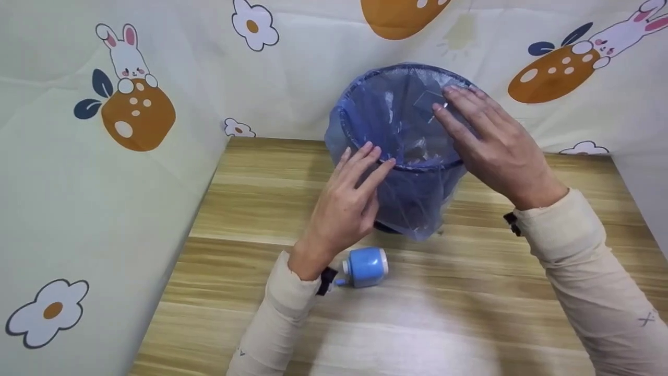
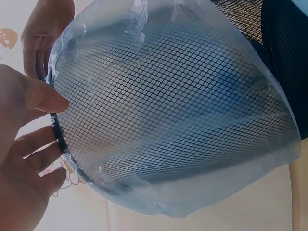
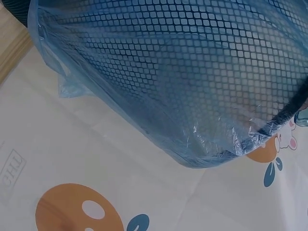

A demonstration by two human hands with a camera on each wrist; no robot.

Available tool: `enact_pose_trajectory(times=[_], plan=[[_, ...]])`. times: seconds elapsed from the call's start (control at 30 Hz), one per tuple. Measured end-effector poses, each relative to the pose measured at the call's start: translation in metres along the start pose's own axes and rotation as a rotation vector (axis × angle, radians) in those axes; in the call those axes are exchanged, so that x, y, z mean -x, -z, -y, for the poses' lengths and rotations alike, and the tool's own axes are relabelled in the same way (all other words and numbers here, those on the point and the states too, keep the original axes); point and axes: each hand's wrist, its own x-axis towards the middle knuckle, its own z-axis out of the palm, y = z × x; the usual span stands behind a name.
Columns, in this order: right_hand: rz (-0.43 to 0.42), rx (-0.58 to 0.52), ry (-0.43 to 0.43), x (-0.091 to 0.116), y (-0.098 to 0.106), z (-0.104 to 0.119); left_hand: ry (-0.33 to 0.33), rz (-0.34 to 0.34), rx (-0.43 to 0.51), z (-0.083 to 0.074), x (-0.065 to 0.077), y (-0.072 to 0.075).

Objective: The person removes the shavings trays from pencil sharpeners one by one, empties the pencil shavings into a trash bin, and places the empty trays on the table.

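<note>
A round mesh wastebasket lined with a blue plastic bag (image 1: 412, 198) stands on the wooden table, the bag folded over its dark rim (image 1: 433, 168). My left hand (image 1: 344, 198) rests its nearly straight fingers at the front left of the rim. In the left wrist view, its thumb (image 2: 53, 98) lies against the outside of the bag. Over the right side of the opening, my right hand (image 1: 496, 141) pinches a small clear flat piece (image 1: 429, 102) between its fingertips. Only a sliver of that clear piece (image 3: 302, 118) shows in the right wrist view.
A small blue container with pale ends (image 1: 367, 267) lies on the table (image 1: 250, 303) beside my left wrist. Behind the wastebasket hangs a pale cloth wall (image 1: 292, 94) printed with rabbits, orange fruit and flowers; it continues along the left and right sides.
</note>
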Motion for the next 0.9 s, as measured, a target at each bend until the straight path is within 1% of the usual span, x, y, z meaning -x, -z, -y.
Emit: enact_pose_trajectory(times=[0.17, 0.37, 0.53, 0.77, 0.9], plan=[[0.016, 0.0, -0.024, 0.0005, 0.0003, -0.0005, -0.004, 0.015, -0.035, -0.0002, 0.0001, 0.0006], [0.015, -0.008, -0.045, 0.0019, 0.0, -0.0025, -0.011, 0.0, -0.067, -0.0001, 0.0005, 0.001], [0.003, -0.004, -0.079, 0.0031, -0.0002, -0.0039, -0.014, -0.016, -0.082, 0.0006, 0.0018, 0.0005], [-0.066, -0.014, -0.129, 0.0035, -0.0011, -0.0042, -0.006, -0.015, -0.104, 0.0011, 0.0031, 0.0008], [-0.083, -0.044, -0.156, 0.0052, -0.0005, -0.0051, -0.011, -0.016, -0.104, 0.0014, 0.004, 0.001]])
